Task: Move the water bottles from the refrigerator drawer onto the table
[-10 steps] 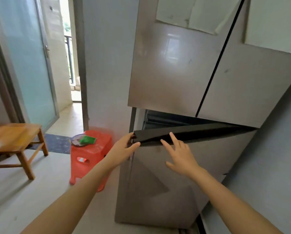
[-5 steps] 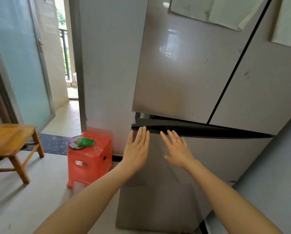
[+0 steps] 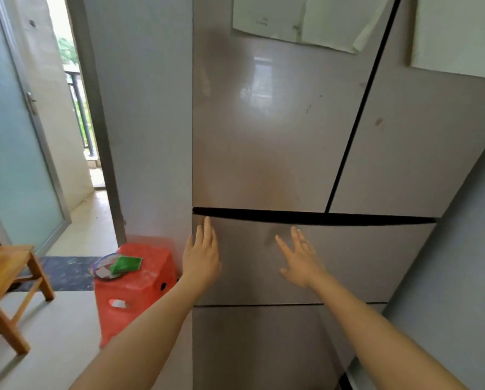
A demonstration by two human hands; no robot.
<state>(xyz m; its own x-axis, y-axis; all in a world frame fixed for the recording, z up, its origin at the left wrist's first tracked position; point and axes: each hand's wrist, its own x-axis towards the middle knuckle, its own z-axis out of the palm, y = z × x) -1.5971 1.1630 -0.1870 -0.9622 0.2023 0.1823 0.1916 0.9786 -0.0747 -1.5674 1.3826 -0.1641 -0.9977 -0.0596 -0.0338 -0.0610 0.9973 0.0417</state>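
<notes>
— Against the refrigerator drawer (image 3: 362, 263), how do the hands lie?
— Left hand (image 3: 201, 256) lies flat on its front by the left edge, fingers straight and together; right hand (image 3: 300, 258) is spread at its middle, contact unclear.
— The drawer?
— Closed beneath the upper doors (image 3: 263, 136). Wooden tabletop (image 3: 2, 263) stands well to the left.

1. No text, brand, number or sign can be read anywhere in the head view.
2. The paper sheet (image 3: 297, 21) stuck high on the refrigerator (image 3: 263, 130) carries a few faint dark marks, too small and blurred to make out.
3. The second sheet (image 3: 458, 35), further right on the same front, shows no legible writing.
</notes>
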